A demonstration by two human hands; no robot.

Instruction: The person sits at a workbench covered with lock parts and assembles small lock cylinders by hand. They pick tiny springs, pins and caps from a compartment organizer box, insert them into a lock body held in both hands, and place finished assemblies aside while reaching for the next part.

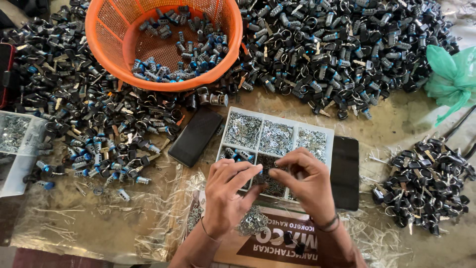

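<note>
My left hand [225, 191] pinches a blue-tipped lock cylinder [256, 171]; right hand [308, 181] fingertips closed on a tiny part, white divided tray [317, 128] just beyond

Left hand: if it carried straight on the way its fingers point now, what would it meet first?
The left hand points up and to the right, fingertips almost against the right hand over the white compartment tray. It would probably meet the right hand's fingertips first, though their heights can't be compared from this overhead view.

Plastic-covered worktop [99, 223], daylight from above
</note>
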